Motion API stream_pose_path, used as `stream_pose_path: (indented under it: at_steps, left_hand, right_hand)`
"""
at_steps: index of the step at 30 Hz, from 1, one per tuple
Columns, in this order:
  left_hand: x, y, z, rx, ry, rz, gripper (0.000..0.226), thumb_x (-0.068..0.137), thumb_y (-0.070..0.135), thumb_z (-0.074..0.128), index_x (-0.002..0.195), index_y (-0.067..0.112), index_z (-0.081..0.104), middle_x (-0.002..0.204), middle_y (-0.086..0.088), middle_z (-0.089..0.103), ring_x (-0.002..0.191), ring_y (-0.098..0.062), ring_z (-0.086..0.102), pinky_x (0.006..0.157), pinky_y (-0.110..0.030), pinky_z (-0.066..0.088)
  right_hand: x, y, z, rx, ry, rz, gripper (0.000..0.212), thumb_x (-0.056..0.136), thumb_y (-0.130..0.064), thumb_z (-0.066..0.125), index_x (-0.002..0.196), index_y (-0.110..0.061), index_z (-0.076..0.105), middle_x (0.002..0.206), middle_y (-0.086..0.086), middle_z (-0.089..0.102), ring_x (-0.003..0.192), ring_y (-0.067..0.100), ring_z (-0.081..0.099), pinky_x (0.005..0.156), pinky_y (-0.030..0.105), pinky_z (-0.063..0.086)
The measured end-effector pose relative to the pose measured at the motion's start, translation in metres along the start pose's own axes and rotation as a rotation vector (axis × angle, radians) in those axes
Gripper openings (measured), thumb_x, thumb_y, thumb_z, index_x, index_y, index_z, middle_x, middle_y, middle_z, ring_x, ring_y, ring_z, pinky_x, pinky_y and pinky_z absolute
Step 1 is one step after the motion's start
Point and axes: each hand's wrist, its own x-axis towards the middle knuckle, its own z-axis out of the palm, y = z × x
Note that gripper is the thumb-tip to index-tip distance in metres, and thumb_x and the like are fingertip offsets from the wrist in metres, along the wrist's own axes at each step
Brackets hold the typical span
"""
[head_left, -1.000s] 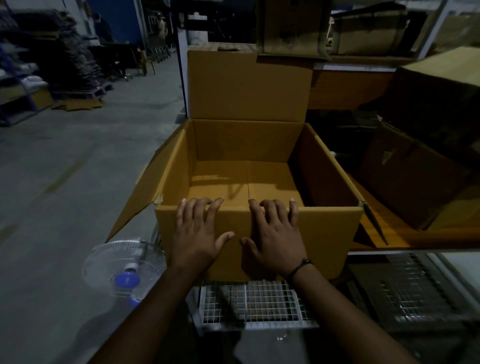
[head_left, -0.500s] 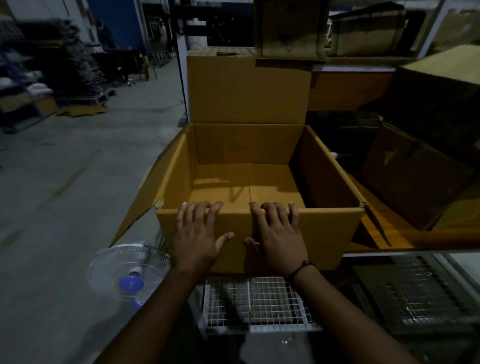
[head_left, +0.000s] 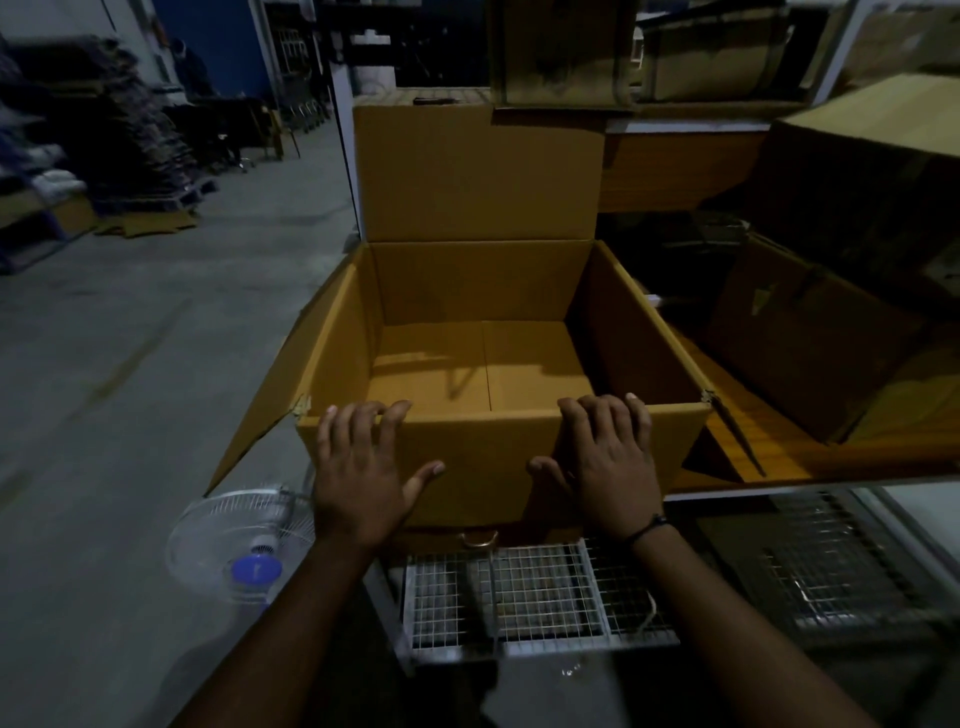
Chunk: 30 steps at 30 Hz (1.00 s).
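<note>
An open, empty brown cardboard box (head_left: 483, 280) stands in front of me, its far flap upright and its left flap (head_left: 280, 395) splayed outward. The near flap is folded down over the front wall. My left hand (head_left: 358, 467) lies flat on that flap near the left corner, fingertips reaching the top rim. My right hand (head_left: 610, 462), with a dark band at the wrist, presses flat on it toward the right corner. Neither hand holds anything.
A white wire-mesh rack (head_left: 519, 592) sits below the box. A white fan with a blue hub (head_left: 244, 540) stands low on the left. More cardboard boxes (head_left: 810, 338) crowd the wooden shelf to the right. Grey concrete floor (head_left: 130, 364) stretches away on the left.
Both hands slid apart along the near flap, from side by side at its middle out toward the left and right corners. The box has stayed put.
</note>
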Motion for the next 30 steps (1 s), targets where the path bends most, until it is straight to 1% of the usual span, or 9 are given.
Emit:
stream_pose_path:
  at_steps: [7, 15, 18, 21, 23, 24, 26, 28, 30]
  left_hand:
    - [-0.002, 0.000, -0.003, 0.002, 0.012, 0.018, 0.084, 0.084, 0.079, 0.051, 0.143, 0.020, 0.048, 0.130, -0.016, 0.051, 0.127, -0.037, 0.047, 0.120, -0.054, 0.025]
    - [0.001, 0.002, -0.006, -0.025, -0.016, -0.004, 0.080, 0.083, 0.078, 0.052, 0.139, 0.022, 0.050, 0.125, -0.015, 0.052, 0.126, -0.036, 0.046, 0.119, -0.053, 0.024]
    - [0.000, 0.004, -0.006, -0.062, -0.017, -0.018, 0.078, 0.082, 0.076, 0.054, 0.138, 0.022, 0.050, 0.127, -0.015, 0.051, 0.127, -0.036, 0.045, 0.121, -0.054, 0.022]
    - [0.000, 0.003, -0.007, -0.083, -0.015, -0.012, 0.078, 0.082, 0.075, 0.055, 0.138, 0.022, 0.050, 0.127, -0.014, 0.050, 0.128, -0.036, 0.045, 0.122, -0.054, 0.020]
    - [0.000, 0.003, -0.009, -0.084, -0.019, -0.007, 0.077, 0.082, 0.075, 0.054, 0.138, 0.022, 0.049, 0.127, -0.014, 0.050, 0.128, -0.036, 0.045, 0.122, -0.054, 0.020]
    - [0.000, 0.003, -0.009, -0.086, -0.021, -0.005, 0.077, 0.083, 0.075, 0.055, 0.138, 0.022, 0.049, 0.127, -0.014, 0.050, 0.128, -0.036, 0.045, 0.122, -0.054, 0.020]
    - [0.000, 0.004, -0.010, -0.097, -0.014, -0.002, 0.076, 0.083, 0.073, 0.061, 0.138, 0.022, 0.049, 0.126, -0.015, 0.050, 0.128, -0.037, 0.045, 0.122, -0.054, 0.019]
    - [0.000, 0.006, -0.010, -0.106, -0.007, -0.004, 0.076, 0.082, 0.070, 0.068, 0.137, 0.021, 0.049, 0.126, -0.017, 0.051, 0.127, -0.038, 0.045, 0.122, -0.055, 0.019]
    - [0.000, 0.007, -0.010, -0.106, 0.001, -0.007, 0.077, 0.080, 0.069, 0.070, 0.137, 0.021, 0.049, 0.126, -0.018, 0.051, 0.127, -0.038, 0.046, 0.122, -0.055, 0.019]
  right_hand:
    - [0.000, 0.002, -0.005, 0.030, 0.007, -0.034, 0.074, 0.090, -0.073, 0.053, 0.141, -0.019, 0.048, 0.133, 0.007, 0.054, 0.130, 0.030, 0.046, 0.122, 0.055, 0.018]
    - [0.003, 0.046, -0.013, 0.006, -0.045, 0.093, 0.083, 0.083, -0.089, 0.035, 0.123, -0.020, 0.057, 0.118, 0.007, 0.057, 0.117, 0.031, 0.050, 0.115, 0.053, 0.027]
    - [0.007, 0.043, -0.018, -0.009, -0.075, 0.092, 0.084, 0.081, -0.091, 0.028, 0.120, -0.022, 0.055, 0.118, 0.006, 0.057, 0.118, 0.031, 0.050, 0.117, 0.053, 0.023]
    - [0.011, 0.052, -0.026, -0.032, -0.125, 0.180, 0.093, 0.071, -0.100, 0.030, 0.121, -0.025, 0.055, 0.138, 0.009, 0.052, 0.138, 0.036, 0.037, 0.120, 0.060, 0.008]
    - [0.014, 0.064, -0.032, 0.000, -0.175, 0.304, 0.105, 0.061, -0.105, 0.034, 0.127, -0.026, 0.053, 0.160, 0.013, 0.032, 0.151, 0.039, 0.016, 0.120, 0.064, -0.002]
    - [0.015, 0.069, -0.033, 0.035, -0.209, 0.360, 0.111, 0.056, -0.107, 0.035, 0.132, -0.028, 0.050, 0.165, 0.012, 0.020, 0.153, 0.041, 0.009, 0.120, 0.065, -0.001]
    - [0.016, 0.075, -0.036, 0.091, -0.253, 0.425, 0.120, 0.049, -0.110, 0.034, 0.138, -0.031, 0.046, 0.169, 0.011, 0.009, 0.152, 0.042, 0.010, 0.120, 0.065, 0.014]
    - [0.014, 0.078, -0.037, 0.095, -0.249, 0.441, 0.122, 0.047, -0.111, 0.031, 0.138, -0.031, 0.047, 0.168, 0.010, 0.011, 0.147, 0.043, 0.023, 0.116, 0.062, 0.028]
    - [0.013, 0.078, -0.038, 0.082, -0.239, 0.440, 0.123, 0.048, -0.112, 0.029, 0.137, -0.029, 0.048, 0.166, 0.010, 0.014, 0.143, 0.043, 0.030, 0.113, 0.060, 0.035]
